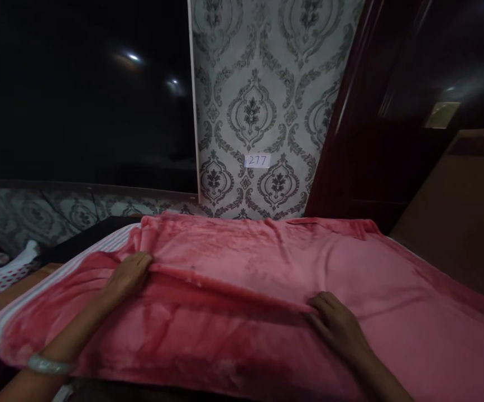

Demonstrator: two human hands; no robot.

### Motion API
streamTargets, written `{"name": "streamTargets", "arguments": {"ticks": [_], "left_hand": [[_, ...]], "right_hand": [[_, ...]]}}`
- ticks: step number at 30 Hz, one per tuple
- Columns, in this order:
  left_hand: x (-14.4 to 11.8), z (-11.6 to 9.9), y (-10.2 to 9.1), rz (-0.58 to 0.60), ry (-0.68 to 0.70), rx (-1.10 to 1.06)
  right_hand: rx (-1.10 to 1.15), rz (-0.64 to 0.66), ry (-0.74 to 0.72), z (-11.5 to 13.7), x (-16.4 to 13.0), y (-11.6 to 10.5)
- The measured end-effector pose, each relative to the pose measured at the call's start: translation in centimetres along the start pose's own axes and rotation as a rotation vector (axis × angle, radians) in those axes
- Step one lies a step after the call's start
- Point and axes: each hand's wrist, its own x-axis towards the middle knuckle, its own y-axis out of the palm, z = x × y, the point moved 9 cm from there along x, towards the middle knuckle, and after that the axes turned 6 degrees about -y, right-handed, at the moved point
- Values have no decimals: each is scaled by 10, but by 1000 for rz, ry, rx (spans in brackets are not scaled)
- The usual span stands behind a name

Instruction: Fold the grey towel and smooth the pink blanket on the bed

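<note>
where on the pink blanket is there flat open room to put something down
The widest flat stretch of the pink blanket lies right of the right hand, out to the right edge. A second lies beyond the fold ridge, toward the patterned wall. It is crowded along the ridge, where the left hand and right hand press.

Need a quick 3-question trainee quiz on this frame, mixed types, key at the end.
1. True or false: both hands rest on the pink blanket.
2. Which wrist wears the pale bangle? A) left B) right
3. Fill in: the small label on the patterned wallpaper reads ___.

Key: 1 true: left hand and right hand both lie along the blanket's folded edge. 2 A. 3 277.
</note>
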Motion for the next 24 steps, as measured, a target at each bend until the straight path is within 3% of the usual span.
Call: {"name": "streamTargets", "arguments": {"ticks": [5,8,13,16,19,24], "left_hand": [[-4,-15,8,91,68,13],[-1,-21,11,183,81,59],[5,-23,11,195,95,51],[8,-22,12,181,100,9],[11,-20,12,187,79,-18],[16,-12,14,209,11,-34]], "right_hand": [[169,118,141,-19,2,5],[139,173,208,-37,13,8],[-7,465,144,-43,24,38],[-80,540,146,-42,25,48],[-79,455,170,-46,32,42],[-28,18,230,-61,54,0]]}}
